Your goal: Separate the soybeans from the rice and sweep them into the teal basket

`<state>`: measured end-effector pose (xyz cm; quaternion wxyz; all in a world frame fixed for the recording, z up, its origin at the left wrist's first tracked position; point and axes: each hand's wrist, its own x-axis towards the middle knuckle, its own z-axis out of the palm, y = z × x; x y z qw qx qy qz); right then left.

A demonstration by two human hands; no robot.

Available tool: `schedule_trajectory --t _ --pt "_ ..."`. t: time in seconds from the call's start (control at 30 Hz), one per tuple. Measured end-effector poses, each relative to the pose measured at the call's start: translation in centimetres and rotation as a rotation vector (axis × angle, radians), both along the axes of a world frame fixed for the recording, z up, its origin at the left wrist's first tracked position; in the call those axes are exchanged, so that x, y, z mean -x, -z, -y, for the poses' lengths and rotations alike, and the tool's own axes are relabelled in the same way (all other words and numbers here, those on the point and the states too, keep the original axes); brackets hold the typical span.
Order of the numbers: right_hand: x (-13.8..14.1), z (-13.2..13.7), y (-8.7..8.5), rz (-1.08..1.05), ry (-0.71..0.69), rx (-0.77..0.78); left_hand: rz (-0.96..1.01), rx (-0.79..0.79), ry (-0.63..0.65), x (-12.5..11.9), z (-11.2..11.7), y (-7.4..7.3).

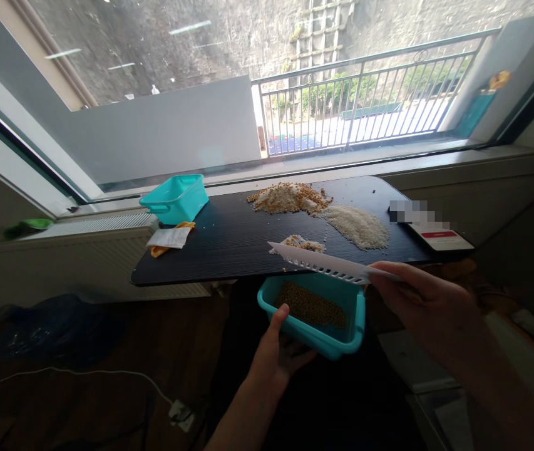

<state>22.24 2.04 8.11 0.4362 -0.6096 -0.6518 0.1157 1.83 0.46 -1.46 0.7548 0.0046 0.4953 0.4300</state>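
My left hand grips the near side of a turquoise plastic basket, thumb over the rim and fingers beneath. Soybeans cover much of its floor. The basket is just below the front edge of a dark tabletop. My right hand is closed around the handle of a knife with a pale, perforated blade. Its blade points left above the basket's far rim, beside a small mix of beans and rice. Behind lie a larger mixed heap and a pile of white rice.
A second turquoise basket stands at the tabletop's left end, near an orange-and-white packet. At the right edge lies a phone-like flat device. A window and radiator border the table; a white cable crosses the floor.
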Motion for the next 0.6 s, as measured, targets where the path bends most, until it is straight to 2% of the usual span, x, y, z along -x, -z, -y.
schedule_trajectory --t 0.4,0.6 --pt "0.1 -0.2 -0.1 0.034 0.032 0.021 0.003 -0.005 0.002 0.2 -0.1 0.1" --pt "0.1 -1.2 -0.5 0.07 -0.011 0.01 -0.005 -0.021 -0.002 0.3 -0.1 -0.1"
